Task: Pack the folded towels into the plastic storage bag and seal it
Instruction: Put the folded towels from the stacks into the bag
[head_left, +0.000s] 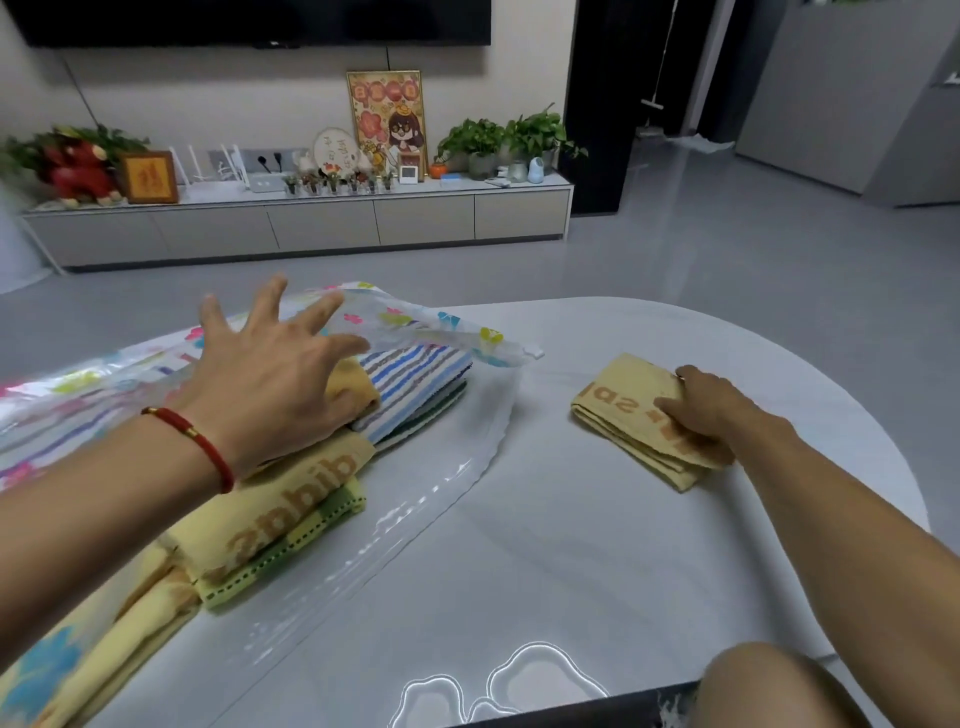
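i see the clear plastic storage bag with coloured flower prints (415, 317) lying open on the left half of the pale grey rounded table (571, 545), its mouth facing right and its lower sheet spread flat past the towels. on that lower sheet, at the mouth, sit the folded towels: a blue-and-white striped towel (415, 384) stacked on a darker green one, a small orange cloth (353, 384) just beside it, and nearer to me a folded yellow towel with orange lettering (280, 514) resting on a yellow-green checked towel (291, 545). more yellow fabric with a blue print (57, 670) lies at the lower left edge.

my left hand (275, 374), with a red cord bracelet (202, 447) at the wrist, is over the towel pile with fingers spread wide; the fingertips reach the bag's raised upper flap, the palm is above the orange cloth. i cannot tell whether it presses down.

my right hand (711, 410) is well apart on the right side of the table, closed around the near edge of a separate folded yellow towel with orange letters (628, 410), thumb on top, fingers tucked under.
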